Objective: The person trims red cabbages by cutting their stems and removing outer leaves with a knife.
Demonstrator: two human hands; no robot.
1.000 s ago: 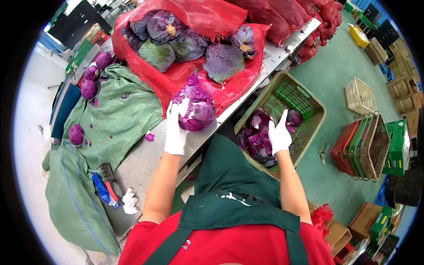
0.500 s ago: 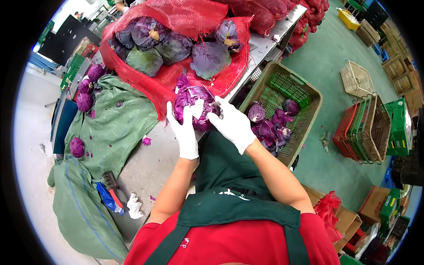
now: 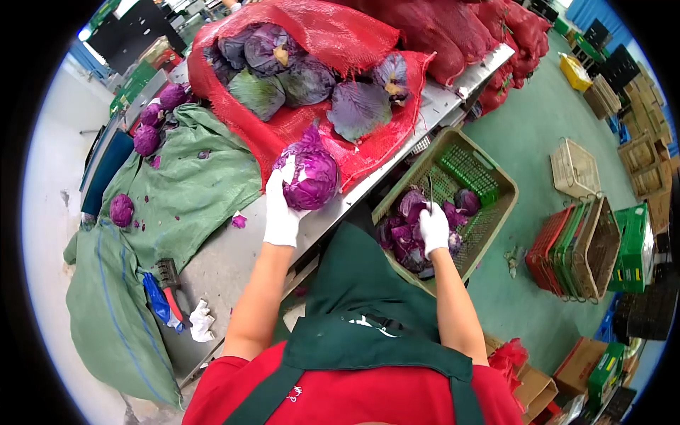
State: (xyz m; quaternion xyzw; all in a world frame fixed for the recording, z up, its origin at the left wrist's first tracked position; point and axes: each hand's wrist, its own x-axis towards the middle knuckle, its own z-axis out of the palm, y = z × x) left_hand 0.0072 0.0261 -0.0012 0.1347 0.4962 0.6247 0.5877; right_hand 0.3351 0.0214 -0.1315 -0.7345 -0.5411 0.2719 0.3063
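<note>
My left hand (image 3: 281, 212) is closed round the left side of a red cabbage (image 3: 312, 176), a bright purple head with a loose leaf sticking up at its top. The cabbage is at the edge of the metal table, in front of an open red mesh sack (image 3: 241, 120). My right hand (image 3: 433, 228) is over the green plastic crate (image 3: 489, 241), closed on a knife (image 3: 430, 188) whose thin blade points away from me. Below that hand, purple leaves (image 3: 407, 241) and cabbage pieces lie in the crate. Darker cabbages (image 3: 304, 79) with outer leaves fill the sack's mouth.
On the left, a green woven sack (image 3: 191, 159) carries several peeled cabbages (image 3: 146, 139). A black-and-red tool (image 3: 170, 280) and a crumpled white cloth (image 3: 202, 322) lie on the metal table (image 3: 234, 273). Stacked crates (image 3: 574, 244) stand on the floor at right.
My right hand has left the cabbage and moved right and down over the crate with the knife. The cabbage, still in my left hand, now shows a smoother, rounder surface.
</note>
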